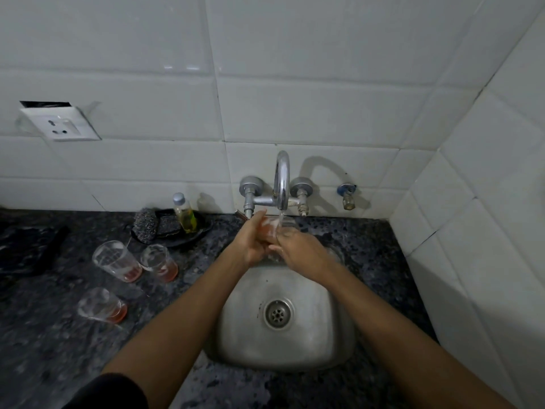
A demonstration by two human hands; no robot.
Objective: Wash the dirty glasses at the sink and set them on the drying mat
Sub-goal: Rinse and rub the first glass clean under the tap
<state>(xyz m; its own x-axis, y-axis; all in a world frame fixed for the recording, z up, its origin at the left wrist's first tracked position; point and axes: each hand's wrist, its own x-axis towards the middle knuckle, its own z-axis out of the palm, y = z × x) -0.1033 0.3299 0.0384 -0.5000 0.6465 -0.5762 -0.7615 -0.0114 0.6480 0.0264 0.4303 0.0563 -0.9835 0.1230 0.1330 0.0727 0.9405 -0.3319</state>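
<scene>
Dim, soft, edge-warped view; glare on wall tiles (180,67).

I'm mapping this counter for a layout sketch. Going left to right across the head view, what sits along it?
Dark cloth → large glass → smaller glass → oil bottle → faucet spout → small wall tap.

Brushed-steel sink (298,343); glossy tiles (295,107); speckled stone counter (59,349).

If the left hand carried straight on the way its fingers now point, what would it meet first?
The left hand, gripping the glass under the running water, points up and away toward the wall. It would probably reach the left tap valve first, though depth is hard to judge.
</scene>
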